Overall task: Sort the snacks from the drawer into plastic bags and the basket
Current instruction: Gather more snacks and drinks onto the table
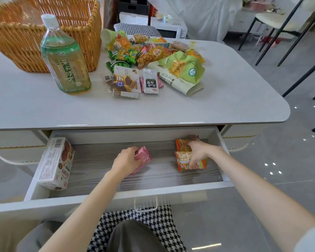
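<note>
Head view: left hand grips pink foil snack packet, right hand clutches orange crinkled snack packets, both inside open white drawer. Advice: lift clear of drawer front, carry toward woven wicker basket.

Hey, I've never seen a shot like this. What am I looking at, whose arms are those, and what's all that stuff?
There is no machine here: the two grips are a person's bare hands. The single picture comes from a camera worn on their head, looking forward and down, so the arms reach in from the bottom edge. On the table stand a basket and a bottle, with a pile of snacks to their right. Under the tabletop a drawer is open, with a box at its left end. Inside it, the left grip holds a pink packet and the right grip holds orange packets.
</note>
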The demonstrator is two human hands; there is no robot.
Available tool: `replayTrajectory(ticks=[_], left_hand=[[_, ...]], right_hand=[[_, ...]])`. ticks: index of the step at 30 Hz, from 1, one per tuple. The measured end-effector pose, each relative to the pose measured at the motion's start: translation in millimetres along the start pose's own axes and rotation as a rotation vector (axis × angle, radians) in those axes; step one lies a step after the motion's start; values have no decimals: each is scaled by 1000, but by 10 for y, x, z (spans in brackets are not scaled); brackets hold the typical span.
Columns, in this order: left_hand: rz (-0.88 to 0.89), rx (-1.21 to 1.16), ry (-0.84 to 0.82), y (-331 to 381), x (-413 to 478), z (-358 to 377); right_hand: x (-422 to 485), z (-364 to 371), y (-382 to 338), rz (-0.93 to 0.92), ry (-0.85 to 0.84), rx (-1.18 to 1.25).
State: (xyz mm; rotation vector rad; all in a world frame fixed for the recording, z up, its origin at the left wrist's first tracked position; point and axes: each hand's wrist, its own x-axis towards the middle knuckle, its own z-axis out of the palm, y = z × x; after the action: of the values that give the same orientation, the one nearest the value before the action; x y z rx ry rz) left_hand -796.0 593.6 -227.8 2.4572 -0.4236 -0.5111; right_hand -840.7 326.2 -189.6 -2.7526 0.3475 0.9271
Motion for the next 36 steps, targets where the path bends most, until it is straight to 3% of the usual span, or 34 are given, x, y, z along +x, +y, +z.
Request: replayTrajectory(ticks=[5,11,16,19,22,26,30,33,36], left_hand=[[12,-39,-38,8,-40,-15],[4,-157,3,5,-166,-161],[3,-182,104,-48,-365,-434],[35,-289,169,36,-469,-679],[79,-464,242,213,-503,-989],[93,-532,360,323,-204,-1326],[9,-525,385,293,280,-1423],[42,-500,395,289,524,-1333],[81,-174,453,175,741,-1204]], right_hand=[[74,49,-42,-3,-80,1],[-113,188,-172,-128,152,-133],[-475,100,-392,-343,326,9],[-688,-96,-539,-421,394,224],[-892,-356,-660,-469,437,381],[-968,-733,-794,-450,571,465],[-566,-1006,-945,-342,717,286],[-170,-1029,-1031,-232,808,119],[157,-1039,-1110,-231,909,-30]])
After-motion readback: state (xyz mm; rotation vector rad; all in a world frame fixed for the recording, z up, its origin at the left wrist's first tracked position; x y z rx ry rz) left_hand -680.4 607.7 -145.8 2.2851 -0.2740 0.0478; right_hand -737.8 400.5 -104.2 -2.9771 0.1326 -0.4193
